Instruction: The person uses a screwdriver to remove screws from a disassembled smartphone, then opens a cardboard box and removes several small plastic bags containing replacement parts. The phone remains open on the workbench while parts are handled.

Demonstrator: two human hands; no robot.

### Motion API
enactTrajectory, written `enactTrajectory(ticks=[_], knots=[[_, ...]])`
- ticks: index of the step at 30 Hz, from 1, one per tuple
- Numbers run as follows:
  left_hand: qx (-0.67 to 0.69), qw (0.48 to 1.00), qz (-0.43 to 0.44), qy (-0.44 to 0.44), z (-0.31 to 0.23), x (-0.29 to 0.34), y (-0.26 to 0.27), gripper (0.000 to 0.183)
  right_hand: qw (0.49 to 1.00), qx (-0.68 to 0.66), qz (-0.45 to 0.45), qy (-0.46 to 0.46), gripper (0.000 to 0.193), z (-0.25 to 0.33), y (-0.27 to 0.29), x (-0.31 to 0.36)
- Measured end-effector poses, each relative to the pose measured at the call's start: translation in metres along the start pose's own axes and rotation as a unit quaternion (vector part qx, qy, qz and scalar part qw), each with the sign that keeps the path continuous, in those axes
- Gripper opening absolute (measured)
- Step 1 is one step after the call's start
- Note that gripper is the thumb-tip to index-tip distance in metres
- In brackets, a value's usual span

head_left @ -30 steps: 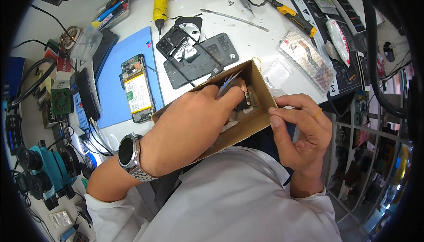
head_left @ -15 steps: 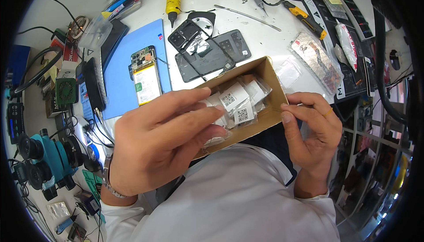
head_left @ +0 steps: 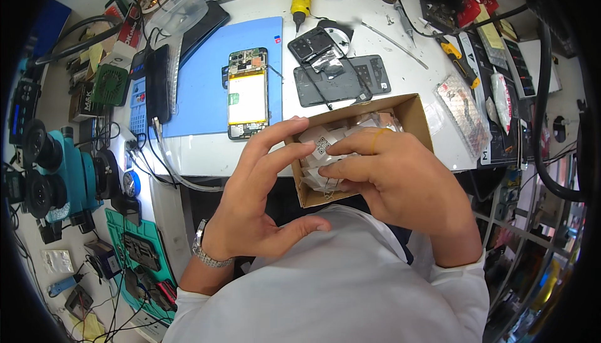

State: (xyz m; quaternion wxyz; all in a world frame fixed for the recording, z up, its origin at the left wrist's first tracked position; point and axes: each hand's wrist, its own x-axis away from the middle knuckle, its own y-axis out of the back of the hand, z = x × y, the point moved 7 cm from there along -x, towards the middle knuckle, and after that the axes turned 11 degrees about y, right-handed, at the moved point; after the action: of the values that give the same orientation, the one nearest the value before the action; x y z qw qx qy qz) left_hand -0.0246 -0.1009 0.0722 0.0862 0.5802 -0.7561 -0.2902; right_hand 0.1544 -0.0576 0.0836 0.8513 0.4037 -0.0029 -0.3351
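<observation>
1. Head view: the left hand [head_left: 260, 183] is released, fingers spread and thumb apart, with its fingertips placed over the left end of a cardboard box [head_left: 418, 117].
2. The right hand [head_left: 407, 177] is curled inside the cardboard box; whether anything is pinched cannot be told.
3. Labelled packets [head_left: 322, 146] are gathered beneath the right hand.
4. Beyond the left hand, an uncovered phone [head_left: 247, 96] is laid on a blue mat [head_left: 200, 92].
5. Beyond both hands, dark phone panels [head_left: 338, 86] are heaped on the surface [head_left: 407, 74].
</observation>
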Motion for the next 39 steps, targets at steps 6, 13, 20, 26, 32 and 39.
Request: enactTrajectory(ticks=[6,13,20,26,32,39], knots=[[0.012,1.0,-0.005,-0.026,0.001,-0.004,0.004,0.099,0.997,-0.028,-0.039,-0.054,0.025,-0.01,0.008,-0.011],[0.066,0.998,0.013,-0.005,0.005,-0.004,0.001,0.098,0.996,-0.064,0.037,-0.05,0.038,-0.008,-0.012,-0.019],[0.063,0.998,-0.008,-0.015,0.004,-0.004,0.002,0.112,0.995,-0.059,-0.041,-0.063,0.022,-0.014,-0.001,-0.026],[0.118,0.991,-0.061,0.01,0.003,-0.011,0.005,0.103,0.925,-0.31,-0.165,-0.148,0.006,-0.031,0.018,-0.014],[0.313,0.946,-0.06,0.063,-0.001,-0.026,-0.003,0.086,0.899,-0.332,-0.23,-0.167,0.011,-0.043,0.022,-0.002],[0.378,0.913,-0.051,0.143,0.006,-0.03,-0.003,0.077,0.871,-0.333,-0.309,-0.188,0.026,-0.026,0.031,0.005]])
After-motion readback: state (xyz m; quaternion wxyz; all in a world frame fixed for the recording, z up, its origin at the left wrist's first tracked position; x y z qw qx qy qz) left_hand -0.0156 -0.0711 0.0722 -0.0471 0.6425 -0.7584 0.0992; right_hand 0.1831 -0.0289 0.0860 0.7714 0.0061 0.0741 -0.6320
